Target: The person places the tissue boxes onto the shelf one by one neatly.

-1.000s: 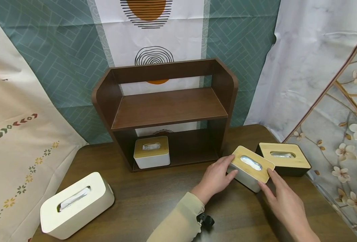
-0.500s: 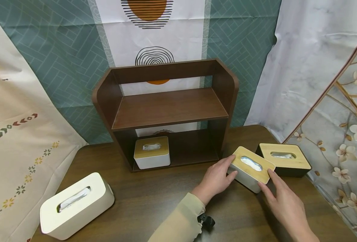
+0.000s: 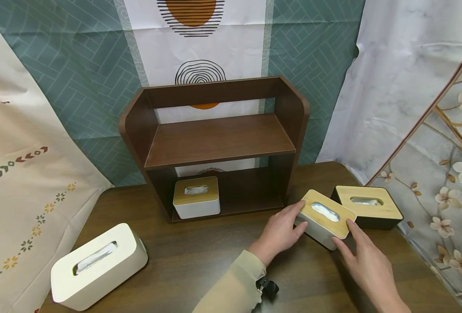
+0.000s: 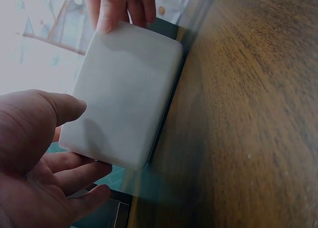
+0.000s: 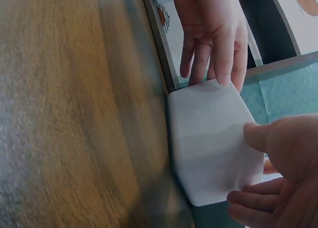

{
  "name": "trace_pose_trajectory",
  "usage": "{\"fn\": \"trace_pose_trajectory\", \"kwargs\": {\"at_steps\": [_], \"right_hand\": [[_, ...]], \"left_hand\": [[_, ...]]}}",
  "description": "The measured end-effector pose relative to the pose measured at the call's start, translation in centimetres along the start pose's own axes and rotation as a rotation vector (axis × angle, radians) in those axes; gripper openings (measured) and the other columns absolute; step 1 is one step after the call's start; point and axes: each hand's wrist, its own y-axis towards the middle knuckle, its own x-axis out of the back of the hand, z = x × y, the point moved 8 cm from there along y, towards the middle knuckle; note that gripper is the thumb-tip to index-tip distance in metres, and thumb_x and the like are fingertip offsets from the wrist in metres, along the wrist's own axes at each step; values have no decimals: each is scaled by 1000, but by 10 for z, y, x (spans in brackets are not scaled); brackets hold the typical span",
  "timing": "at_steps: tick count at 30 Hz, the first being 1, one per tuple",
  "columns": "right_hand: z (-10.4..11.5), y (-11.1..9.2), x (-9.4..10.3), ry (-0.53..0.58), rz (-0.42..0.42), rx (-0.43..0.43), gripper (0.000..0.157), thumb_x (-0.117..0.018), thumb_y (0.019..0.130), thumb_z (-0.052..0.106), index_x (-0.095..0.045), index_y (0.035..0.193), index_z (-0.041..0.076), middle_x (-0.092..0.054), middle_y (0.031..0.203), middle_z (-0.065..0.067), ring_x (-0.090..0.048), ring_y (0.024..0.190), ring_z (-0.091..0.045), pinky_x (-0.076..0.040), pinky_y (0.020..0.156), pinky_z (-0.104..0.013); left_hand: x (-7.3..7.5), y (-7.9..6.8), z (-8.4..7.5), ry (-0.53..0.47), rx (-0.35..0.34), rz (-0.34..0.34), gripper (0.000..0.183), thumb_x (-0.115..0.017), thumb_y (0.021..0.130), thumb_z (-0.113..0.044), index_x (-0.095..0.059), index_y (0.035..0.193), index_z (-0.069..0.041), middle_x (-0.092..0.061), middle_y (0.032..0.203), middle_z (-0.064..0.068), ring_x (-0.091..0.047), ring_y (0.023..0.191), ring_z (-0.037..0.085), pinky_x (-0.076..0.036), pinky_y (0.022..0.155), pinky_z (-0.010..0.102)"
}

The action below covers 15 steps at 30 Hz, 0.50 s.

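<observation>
A white tissue box with a light wooden lid (image 3: pixel 325 224) stands at an angle on the right part of the table, between both hands. My left hand (image 3: pixel 279 232) grips its left end, thumb on the near side, as the left wrist view shows on the white wall (image 4: pixel 121 94). At the other end my right hand (image 3: pixel 372 265) holds the box with its thumb on the near side and a finger at the lid's corner. Just behind it, overlapped in this view, sits a black tissue box with a wooden lid (image 3: pixel 372 202).
A dark brown two-tier shelf (image 3: pixel 219 139) stands at the back. On its lower tier, at left, sits a smaller white tissue box with a wooden lid (image 3: pixel 197 208). A long all-white tissue box (image 3: pixel 102 278) lies at the front left. Patterned cloths (image 3: pixel 313 78) hang around the table.
</observation>
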Motion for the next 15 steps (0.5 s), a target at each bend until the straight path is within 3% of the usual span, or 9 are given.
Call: {"fn": "trace_pose_trajectory", "kwargs": {"at_steps": [15], "right_hand": [[5,2,-1,22,-28,-10,66,-76,107,27,-50,159,-5,-53,154,-38,-58,132,-62,-49,90,-78]], "left_hand": [[2,-4,-2,21,-21,-2,64,-68,112,-39,-44,170,-27,-51,168,-6,-56,147,13,-49,117,36]]}}
